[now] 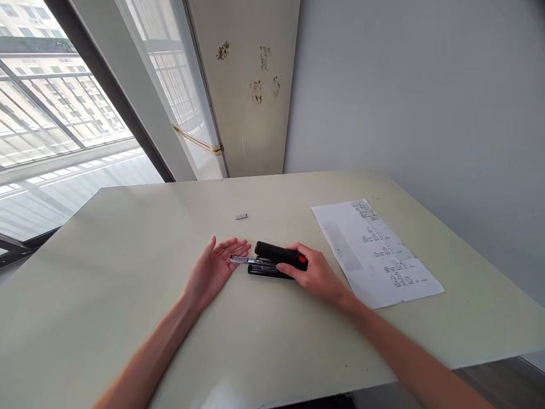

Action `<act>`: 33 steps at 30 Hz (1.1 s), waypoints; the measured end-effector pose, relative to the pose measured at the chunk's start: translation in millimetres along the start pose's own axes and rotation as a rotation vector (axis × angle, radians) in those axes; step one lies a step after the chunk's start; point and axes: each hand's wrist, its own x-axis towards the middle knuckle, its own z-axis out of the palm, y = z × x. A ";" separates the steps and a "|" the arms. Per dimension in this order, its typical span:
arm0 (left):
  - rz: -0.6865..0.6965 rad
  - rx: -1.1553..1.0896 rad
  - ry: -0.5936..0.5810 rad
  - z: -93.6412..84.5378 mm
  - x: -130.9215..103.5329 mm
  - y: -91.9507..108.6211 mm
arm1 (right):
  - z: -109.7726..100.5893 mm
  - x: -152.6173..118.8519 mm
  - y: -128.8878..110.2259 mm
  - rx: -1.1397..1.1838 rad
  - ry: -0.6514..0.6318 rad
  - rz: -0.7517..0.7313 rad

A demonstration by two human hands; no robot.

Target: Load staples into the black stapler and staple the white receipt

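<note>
A black stapler (272,261) is at the middle of the table, its metal tray sticking out at the left end. My right hand (313,274) grips its rear end, beside a red mark. My left hand (217,264) lies palm up with fingers spread, its fingers just behind and beside the protruding metal tray; whether they touch it is hard to tell. Beyond the hands, a small grey strip of staples (241,216) lies on the table. To the right rests a printed sheet of paper (374,255), slightly torn at its edges.
The pale table (128,255) reaches to a grey wall (404,102) at the right. Behind it stand a beige cabinet-like panel (255,130) with worn patches and a gold handle (198,141). A window with railings outside is at the left.
</note>
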 end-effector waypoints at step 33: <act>0.287 0.791 0.051 14.0 -34.5 -12.9 | 13.6 -11.1 0.7 0.044 0.189 -0.063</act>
